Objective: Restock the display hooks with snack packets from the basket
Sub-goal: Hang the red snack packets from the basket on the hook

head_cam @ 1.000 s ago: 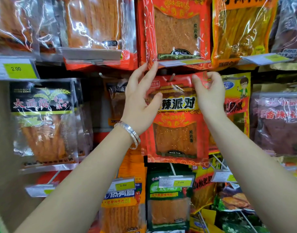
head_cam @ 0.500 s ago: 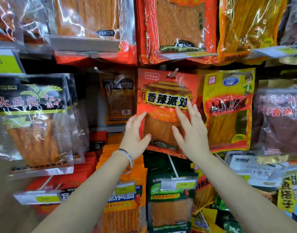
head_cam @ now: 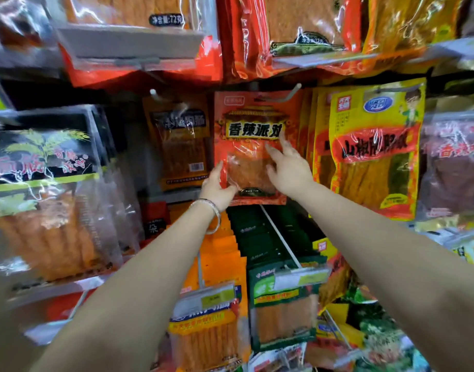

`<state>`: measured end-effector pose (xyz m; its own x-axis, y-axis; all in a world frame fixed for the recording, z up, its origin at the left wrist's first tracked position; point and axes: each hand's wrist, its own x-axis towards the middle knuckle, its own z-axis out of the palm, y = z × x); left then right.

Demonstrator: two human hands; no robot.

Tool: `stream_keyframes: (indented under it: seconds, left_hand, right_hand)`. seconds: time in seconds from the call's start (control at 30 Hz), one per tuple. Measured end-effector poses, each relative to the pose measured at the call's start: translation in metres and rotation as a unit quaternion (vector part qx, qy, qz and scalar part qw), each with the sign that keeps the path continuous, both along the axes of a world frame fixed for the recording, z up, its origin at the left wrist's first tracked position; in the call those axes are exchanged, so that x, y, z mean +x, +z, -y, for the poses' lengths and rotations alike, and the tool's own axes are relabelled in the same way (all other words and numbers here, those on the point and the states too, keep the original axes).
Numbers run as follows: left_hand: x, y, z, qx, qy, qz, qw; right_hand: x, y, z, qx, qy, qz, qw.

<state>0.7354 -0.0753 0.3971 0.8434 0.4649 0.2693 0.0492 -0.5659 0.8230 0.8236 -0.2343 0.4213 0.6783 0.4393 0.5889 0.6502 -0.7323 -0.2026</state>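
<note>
A red snack packet (head_cam: pixel 250 122) with black-and-yellow lettering hangs on a metal display hook (head_cam: pixel 289 93) far back in the middle row. My left hand (head_cam: pixel 219 187), with a silver bangle on its wrist, touches the packet's lower left edge with spread fingers. My right hand (head_cam: pixel 288 167) lies flat on the packet's lower front, fingers apart. Neither hand grips it. The basket is out of view.
Full hooks surround the packet: a yellow packet (head_cam: pixel 375 146) to the right, an orange packet (head_cam: pixel 181 142) set back to the left, black-labelled packets (head_cam: pixel 42 183) far left, green packets (head_cam: pixel 280 291) and orange ones (head_cam: pixel 209 318) below. Price tags (head_cam: pixel 300 279) stick out on hook ends.
Both hands slid from the packet's top corners down to its lower part as it went back along the hook. The view has moved closer and tilted.
</note>
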Motion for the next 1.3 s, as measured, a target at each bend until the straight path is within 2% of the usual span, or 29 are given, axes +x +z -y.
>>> stream_keyframes:
  seconds: [0.13,0.23,0.3,0.4,0.47,0.57,0.63,0.73,0.83,0.93,0.97,1.03,1.13,1.17,1.23,1.3]
  left_hand:
    - [-0.019,0.002,0.002,0.012,-0.004,-0.032,0.999]
    - [-0.056,0.002,0.016,0.048,0.017,0.055,0.997]
    - [-0.093,-0.004,0.033,0.016,0.002,0.106,0.994]
    - [-0.159,-0.034,0.061,-0.051,-0.036,0.121,0.991]
    - [-0.204,-0.07,0.08,-0.121,-0.046,0.1,0.987]
    - [-0.277,-0.152,0.109,-0.207,0.019,0.025,0.978]
    - [-0.335,-0.217,0.132,-0.292,0.076,-0.059,0.952]
    - [-0.431,-0.298,0.171,-0.412,0.147,-0.219,0.872]
    - [-0.525,-0.357,0.214,-0.434,0.167,-0.374,0.802]
    - [-0.605,-0.388,0.248,-0.417,0.176,-0.448,0.771]
    - [-0.625,-0.391,0.252,-0.403,0.198,-0.452,0.771]
    - [-0.655,-0.395,0.247,-0.427,0.273,-0.392,0.768]
    - [-0.69,-0.397,0.228,-0.516,0.369,-0.306,0.71]
    - [-0.702,-0.398,0.222,-0.536,0.379,-0.304,0.691]
    - [-0.725,-0.401,0.209,-0.549,0.381,-0.322,0.671]
    - [-0.749,-0.405,0.188,-0.522,0.379,-0.361,0.674]
  right_hand:
    - [-0.024,0.008,0.011,0.042,0.007,-0.057,0.997]
    - [-0.06,0.0,0.034,0.14,0.065,-0.088,0.984]
    - [-0.09,-0.013,0.053,0.211,0.107,-0.124,0.964]
    - [-0.141,-0.052,0.08,0.279,0.161,-0.183,0.929]
    - [-0.179,-0.091,0.099,0.285,0.186,-0.249,0.907]
    - [-0.237,-0.162,0.126,0.26,0.196,-0.34,0.882]
    - [-0.277,-0.216,0.142,0.223,0.179,-0.41,0.866]
    - [-0.341,-0.299,0.165,0.092,0.14,-0.53,0.831]
    - [-0.405,-0.366,0.188,-0.035,0.107,-0.634,0.765]
    - [-0.461,-0.41,0.206,-0.182,0.097,-0.682,0.702]
    - [-0.478,-0.418,0.21,-0.231,0.1,-0.687,0.682]
    - [-0.507,-0.435,0.215,-0.325,0.132,-0.679,0.645]
    - [-0.535,-0.446,0.199,-0.453,0.193,-0.637,0.594]
    - [-0.54,-0.449,0.187,-0.459,0.197,-0.634,0.591]
    - [-0.548,-0.453,0.155,-0.441,0.19,-0.633,0.607]
    - [-0.557,-0.453,0.118,-0.426,0.167,-0.64,0.618]
